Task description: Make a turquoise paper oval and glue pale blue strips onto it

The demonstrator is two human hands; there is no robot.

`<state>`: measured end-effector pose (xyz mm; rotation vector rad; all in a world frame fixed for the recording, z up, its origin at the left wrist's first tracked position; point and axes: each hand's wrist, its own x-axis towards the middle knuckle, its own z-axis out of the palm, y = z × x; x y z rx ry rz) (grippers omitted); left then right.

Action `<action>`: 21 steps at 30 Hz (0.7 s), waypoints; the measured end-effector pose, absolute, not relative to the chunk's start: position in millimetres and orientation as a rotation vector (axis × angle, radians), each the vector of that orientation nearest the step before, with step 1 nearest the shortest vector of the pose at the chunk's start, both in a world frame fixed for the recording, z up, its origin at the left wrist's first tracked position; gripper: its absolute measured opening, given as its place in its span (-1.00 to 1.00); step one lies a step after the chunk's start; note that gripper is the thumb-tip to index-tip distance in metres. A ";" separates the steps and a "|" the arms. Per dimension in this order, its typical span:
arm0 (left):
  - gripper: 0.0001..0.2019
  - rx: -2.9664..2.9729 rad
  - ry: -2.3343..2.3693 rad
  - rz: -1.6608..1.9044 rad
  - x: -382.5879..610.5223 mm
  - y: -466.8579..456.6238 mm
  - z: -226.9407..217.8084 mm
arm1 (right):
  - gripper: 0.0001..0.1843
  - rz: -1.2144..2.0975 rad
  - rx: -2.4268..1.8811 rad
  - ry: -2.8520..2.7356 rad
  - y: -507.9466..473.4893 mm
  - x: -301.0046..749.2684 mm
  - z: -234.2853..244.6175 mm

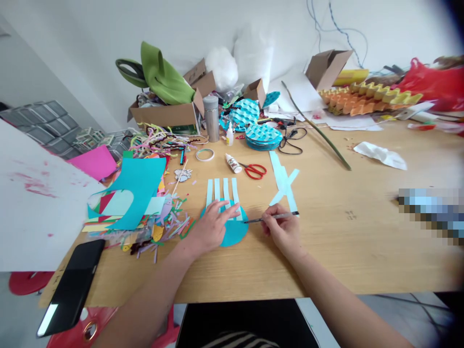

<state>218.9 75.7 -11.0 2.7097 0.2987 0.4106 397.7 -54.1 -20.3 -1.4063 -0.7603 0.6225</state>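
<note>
A teal paper circle [234, 235] lies flat on the table, with several pale blue paper strips [235, 187] laid side by side over its far half and sticking out past its edge. My left hand [213, 226] rests on the circle and strips, fingers spread. Between the fingers of my right hand [284, 231] is a slim dark pen [259, 220], its tip at the circle's right edge. More pale blue strips [284, 181] lie crossed just beyond my right hand. Red-handled scissors [254, 171] and a white glue bottle [233, 163] lie farther back.
Teal cut paper [139, 174] and a heap of paper scraps [170, 217] cover the left side. A black phone [74, 280] sits at the left front edge. Behind stand a grey flask [211, 118], a cardboard box [165, 117] and stacked blue woven discs [264, 137]. A green stem [322, 133] lies back right.
</note>
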 end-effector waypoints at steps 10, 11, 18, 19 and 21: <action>-0.26 2.780 0.301 0.330 221.9 75.1 -13.8 | -0.77 0.590 -1.485 -0.918 -53.9 398.3 -31.6; -0.25 2.774 0.304 0.328 221.9 75.1 -14.1 | -0.77 0.586 -1.494 -0.929 -53.8 398.5 -31.7; -0.27 2.773 0.310 0.313 220.8 74.2 -14.0 | -0.78 0.599 -1.494 -0.966 -53.0 398.8 -34.3; -0.27 2.772 0.308 0.309 220.7 74.1 -13.8 | -0.78 0.599 -1.494 -0.965 -53.0 398.9 -34.7; -0.26 2.766 0.307 0.297 220.6 74.0 -13.4 | -0.78 0.586 -1.499 -0.968 -53.1 399.1 -35.3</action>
